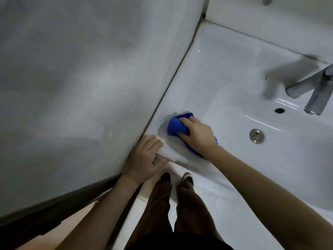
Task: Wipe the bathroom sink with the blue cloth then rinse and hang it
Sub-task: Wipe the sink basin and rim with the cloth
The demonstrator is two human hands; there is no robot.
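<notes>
Blue cloth [177, 124] gripped in the right hand [197, 135], on the sink [225, 69] rim; left hand [146, 159] flat, fingers straight, at the sink's corner.

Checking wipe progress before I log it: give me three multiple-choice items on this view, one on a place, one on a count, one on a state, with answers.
1. Where on the sink is the blue cloth?
A. near-left corner, by the wall
B. far-right corner
C. middle of the basin

2. How many hands touch the blue cloth?
A. none
B. one
C. two

3. What state is the blue cloth in?
A. spread flat
B. hung up
C. bunched under a hand

Answers:
1 A, it lies close to the wall at the near corner.
2 B, only the right hand grips it; the left hand rests on the sink's rim.
3 C, its folds bulge out around the right hand.
</notes>
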